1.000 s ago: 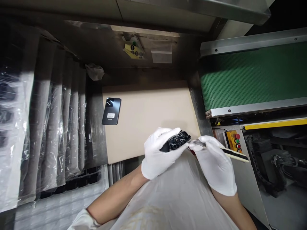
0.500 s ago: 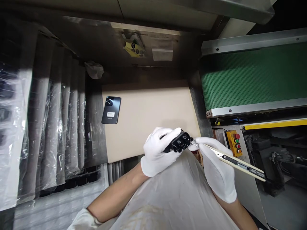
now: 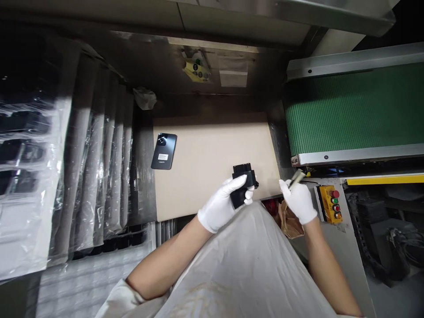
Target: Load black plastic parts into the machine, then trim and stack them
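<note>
A black moulded plastic part (image 3: pixel 239 197) is gripped in my white-gloved left hand (image 3: pixel 219 204), its blocky end tilted up and away from me. The hand is closed round its middle, over the near edge of the beige board (image 3: pixel 205 154). To the right, apart from the part, my gloved right hand (image 3: pixel 300 201) is closed on a pale utility knife (image 3: pixel 297 177). The knife is blurred and points up and to the right; its blade cannot be made out.
A dark phone (image 3: pixel 164 151) lies on the board's left side. Plastic-wrapped trays (image 3: pixel 96 163) stand at left. On the right are a green conveyor belt (image 3: pixel 357 110) and a yellow button box (image 3: pixel 329 204). A brown paper bag (image 3: pixel 289 221) sits below the board's right corner.
The knife tip was at the black part; my right hand has drawn away to the right and turned the knife. My left hand has turned the part more upright. The view has shifted slightly.
</note>
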Motion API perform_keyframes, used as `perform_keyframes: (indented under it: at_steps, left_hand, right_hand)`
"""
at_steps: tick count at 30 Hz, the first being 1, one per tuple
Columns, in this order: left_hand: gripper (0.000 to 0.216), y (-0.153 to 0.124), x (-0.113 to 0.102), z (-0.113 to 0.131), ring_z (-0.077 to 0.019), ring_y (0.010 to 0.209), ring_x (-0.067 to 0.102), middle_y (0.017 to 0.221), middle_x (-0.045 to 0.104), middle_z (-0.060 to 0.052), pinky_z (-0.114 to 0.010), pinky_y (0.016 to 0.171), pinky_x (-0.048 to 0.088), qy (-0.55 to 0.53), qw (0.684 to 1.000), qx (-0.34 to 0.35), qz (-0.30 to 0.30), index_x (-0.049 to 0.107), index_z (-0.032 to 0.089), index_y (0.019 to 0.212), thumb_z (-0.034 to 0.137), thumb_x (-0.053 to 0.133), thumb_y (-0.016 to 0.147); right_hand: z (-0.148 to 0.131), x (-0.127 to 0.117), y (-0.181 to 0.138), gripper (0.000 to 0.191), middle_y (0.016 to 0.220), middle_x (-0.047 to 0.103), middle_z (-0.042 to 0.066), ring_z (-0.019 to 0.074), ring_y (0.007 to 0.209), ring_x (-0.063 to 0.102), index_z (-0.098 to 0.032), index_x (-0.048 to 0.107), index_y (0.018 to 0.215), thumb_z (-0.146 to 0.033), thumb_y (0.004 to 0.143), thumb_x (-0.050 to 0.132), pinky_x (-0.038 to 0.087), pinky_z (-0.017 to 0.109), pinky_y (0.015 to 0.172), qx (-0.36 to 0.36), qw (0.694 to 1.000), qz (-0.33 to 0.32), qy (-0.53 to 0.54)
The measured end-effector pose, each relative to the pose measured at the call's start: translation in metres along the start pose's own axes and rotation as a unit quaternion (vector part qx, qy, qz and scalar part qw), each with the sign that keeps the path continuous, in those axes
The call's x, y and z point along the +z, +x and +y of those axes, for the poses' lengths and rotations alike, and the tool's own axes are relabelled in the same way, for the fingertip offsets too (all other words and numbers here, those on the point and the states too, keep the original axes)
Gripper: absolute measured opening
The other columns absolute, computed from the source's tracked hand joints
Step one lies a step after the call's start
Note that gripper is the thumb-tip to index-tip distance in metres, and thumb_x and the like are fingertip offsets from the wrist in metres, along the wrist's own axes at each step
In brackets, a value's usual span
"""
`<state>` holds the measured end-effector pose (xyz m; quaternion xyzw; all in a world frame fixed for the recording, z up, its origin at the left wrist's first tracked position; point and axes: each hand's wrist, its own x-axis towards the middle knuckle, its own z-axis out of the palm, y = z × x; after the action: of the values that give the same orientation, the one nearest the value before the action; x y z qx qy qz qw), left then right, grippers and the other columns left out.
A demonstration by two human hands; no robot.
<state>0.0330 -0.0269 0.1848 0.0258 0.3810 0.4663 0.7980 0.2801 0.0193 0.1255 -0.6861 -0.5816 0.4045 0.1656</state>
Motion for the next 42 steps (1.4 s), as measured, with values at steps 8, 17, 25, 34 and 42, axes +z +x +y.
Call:
perform_keyframes:
  at_steps: [8,17,25,34,42]
  left_hand:
    - [0.035,0.0,0.002,-0.004,-0.0095,0.068,0.054,0.085,0.06,-0.003,-0.025,0.065,0.046,-0.001,1.0,0.003,0.007,0.069,0.013,0.094,0.041,0.084,0.079]
    - [0.032,0.01,-0.002,-0.012,-0.0121,0.067,0.051,0.076,0.061,-0.002,-0.029,0.068,0.041,0.158,0.982,0.1,-0.009,0.067,0.013,0.09,0.042,0.078,0.083]
    - [0.024,0.013,0.001,-0.03,-0.012,0.069,0.048,0.078,0.059,-0.001,-0.028,0.067,0.038,0.204,0.974,0.099,-0.03,0.069,0.014,0.088,0.034,0.078,0.08]
    - [0.011,0.016,-0.004,-0.041,-0.0124,0.066,0.051,0.071,0.056,-0.001,-0.028,0.068,0.04,0.112,0.991,-0.018,-0.065,0.064,0.014,0.081,0.022,0.069,0.075]
    - [0.036,0.018,-0.024,-0.043,-0.0206,0.095,0.064,0.109,0.07,-0.011,-0.036,0.088,0.05,-0.007,0.986,-0.118,-0.118,0.072,0.016,0.11,0.019,0.068,0.074]
  right_hand:
    - [0.056,0.003,0.086,0.035,0.057,0.062,0.007,0.0209,0.074,0.068,-0.02,0.055,0.054,-0.037,0.08,0.071,0.039,0.035,0.07,0.032,0.964,-0.023,-0.261]
    - [-0.039,0.006,0.009,0.047,0.112,0.076,0.01,0.0224,0.097,0.071,-0.019,0.07,0.127,-0.054,0.1,0.053,0.056,0.036,0.091,-0.131,0.979,-0.147,0.061]
    - [-0.077,0.004,-0.011,0.035,0.126,0.073,0.005,0.0229,0.119,0.067,-0.022,0.069,0.126,-0.037,0.094,0.069,0.053,0.037,0.106,-0.159,0.93,-0.283,0.174]
    - [-0.034,0.022,-0.027,0.037,0.118,0.074,0.005,0.0232,0.113,0.066,-0.022,0.069,0.123,-0.043,0.093,0.071,0.052,0.037,0.102,-0.098,0.946,-0.228,0.208]
    - [-0.005,0.046,-0.032,0.029,0.09,0.067,0.004,0.0174,0.079,0.06,-0.02,0.072,0.099,-0.047,0.099,0.061,0.054,0.034,0.077,0.017,0.851,-0.21,0.481]
